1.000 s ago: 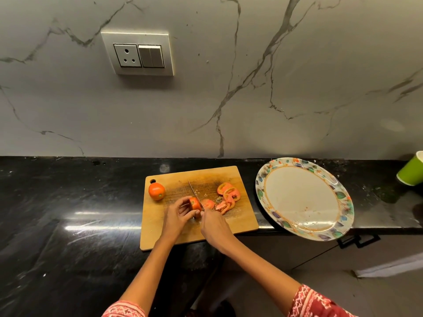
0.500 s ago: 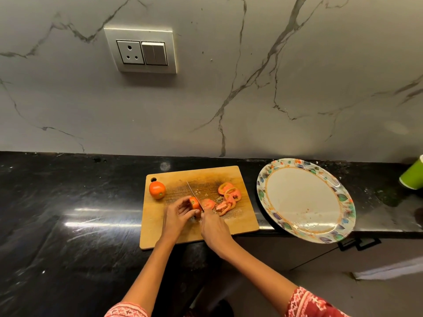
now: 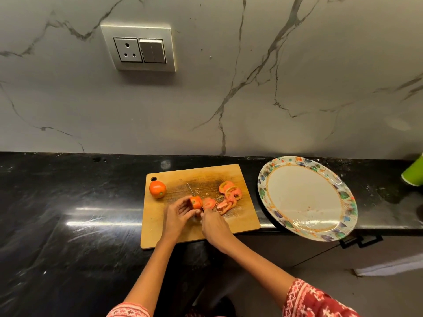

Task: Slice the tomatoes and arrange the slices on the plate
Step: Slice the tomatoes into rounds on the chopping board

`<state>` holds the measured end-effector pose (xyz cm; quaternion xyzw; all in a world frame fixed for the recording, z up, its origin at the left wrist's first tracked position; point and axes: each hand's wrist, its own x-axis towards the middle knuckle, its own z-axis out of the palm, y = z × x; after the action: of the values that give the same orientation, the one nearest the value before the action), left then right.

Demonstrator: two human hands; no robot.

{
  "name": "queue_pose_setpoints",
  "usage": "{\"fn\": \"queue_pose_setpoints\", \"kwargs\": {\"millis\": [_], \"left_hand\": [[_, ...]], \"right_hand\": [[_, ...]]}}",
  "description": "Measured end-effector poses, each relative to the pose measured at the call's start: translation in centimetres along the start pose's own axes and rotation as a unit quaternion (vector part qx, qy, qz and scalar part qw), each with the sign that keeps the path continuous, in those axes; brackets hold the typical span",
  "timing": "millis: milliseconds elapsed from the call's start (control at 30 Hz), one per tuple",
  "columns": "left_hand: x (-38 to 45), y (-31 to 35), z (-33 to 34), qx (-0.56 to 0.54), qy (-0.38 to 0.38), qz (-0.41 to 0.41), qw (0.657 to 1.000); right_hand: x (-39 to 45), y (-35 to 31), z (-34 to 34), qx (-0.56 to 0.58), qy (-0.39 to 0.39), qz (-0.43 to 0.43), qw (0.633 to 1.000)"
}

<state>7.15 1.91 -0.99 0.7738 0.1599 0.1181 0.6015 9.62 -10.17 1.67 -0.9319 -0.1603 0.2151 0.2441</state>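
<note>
Gripping a half-cut tomato (image 3: 196, 202) on the board (image 3: 196, 232), the left hand (image 3: 177, 216) curls its fingers round it. The right hand (image 3: 214, 225) clenches the knife (image 3: 192, 193), blade against the cut face. Slices (image 3: 226, 197) lie just right of it. A whole tomato (image 3: 157, 189) sits near the board's far left corner. The plate (image 3: 306, 197) lies beside the board, on the counter (image 3: 68, 202).

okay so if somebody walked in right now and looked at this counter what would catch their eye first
Probably the two hands at the middle of the wooden cutting board: the left hand holds a partly cut tomato while the right hand works a knife against it. Red slices lie just right of the blade, and a big flower-rimmed plate sits bare to the right, hanging over the counter edge.
</note>
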Motion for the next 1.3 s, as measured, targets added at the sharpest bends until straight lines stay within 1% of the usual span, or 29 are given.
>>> {"fn": "queue_pose_setpoints", "kwargs": {"millis": [167,300,533,667,867,933,1033,1100,1233,1300], "left_hand": [[-0.1,0.1,0.2,-0.016,-0.005,-0.008,1.000],[-0.1,0.1,0.3,-0.018,-0.004,-0.006,1.000],[-0.2,-0.4,0.2,-0.024,-0.003,-0.002,1.000],[-0.2,-0.3,0.4,-0.013,-0.010,0.005,1.000],[-0.4,-0.9,0.5,-0.028,0.004,-0.002,1.000],[-0.4,-0.9,0.6,-0.036,-0.002,-0.008,0.999],[-0.5,-0.9,0.6,-0.034,-0.009,0.006,0.999],[-0.8,-0.9,0.6,-0.043,-0.002,0.008,0.999],[-0.1,-1.0,-0.5,-0.060,0.043,0.004,0.997],[0.3,-1.1,-0.9,-0.055,0.033,0.004,0.998]], "right_hand": [[-0.8,1.3,0.2,-0.021,-0.001,-0.016,1.000],[0.2,0.5,-0.1,-0.030,-0.007,-0.019,0.999],[-1.0,2.1,0.4,-0.056,-0.036,-0.002,0.998],[-0.2,1.4,0.4,-0.030,-0.033,-0.001,0.999],[-2.7,3.3,0.8,-0.083,-0.023,-0.018,0.996],[-2.6,3.2,0.8,-0.090,-0.019,-0.012,0.996],[-1.7,2.3,0.9,-0.095,-0.011,-0.005,0.995],[-1.9,2.3,0.9,-0.096,-0.008,-0.007,0.995],[-3.7,4.2,1.4,-0.117,-0.014,-0.006,0.993],[-4.0,4.5,1.1,-0.109,-0.008,-0.005,0.994]]}}
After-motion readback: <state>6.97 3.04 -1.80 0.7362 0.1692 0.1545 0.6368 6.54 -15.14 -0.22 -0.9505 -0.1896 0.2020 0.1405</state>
